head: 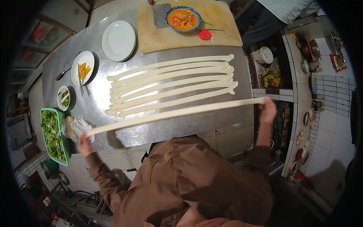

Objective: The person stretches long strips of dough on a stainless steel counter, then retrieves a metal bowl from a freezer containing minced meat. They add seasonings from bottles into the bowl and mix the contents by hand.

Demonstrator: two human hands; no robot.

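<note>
A long strip of pale dough [175,114] is stretched in the air between my two hands, above the near part of the steel table [198,127]. My left hand [84,144] pinches its lower left end, close to a clear plastic bag [80,126]. At the other end, my right hand [267,109] grips the strip out past the table's right edge. Several dough strips [173,82] lie roughly side by side on the steel just beyond, their thicker ends bunched and touching at both sides.
At the back, a cutting board [158,42] bears a cleaver [159,17], a blue-rimmed bowl of red-orange food [183,19] and a red lid [204,35]. Stacked white plates [118,40], a plate with chopsticks [75,76], a small bowl [59,99] and a green basket of leaves [65,153] stand left. Someone's trouser leg [263,20] shows back right.
</note>
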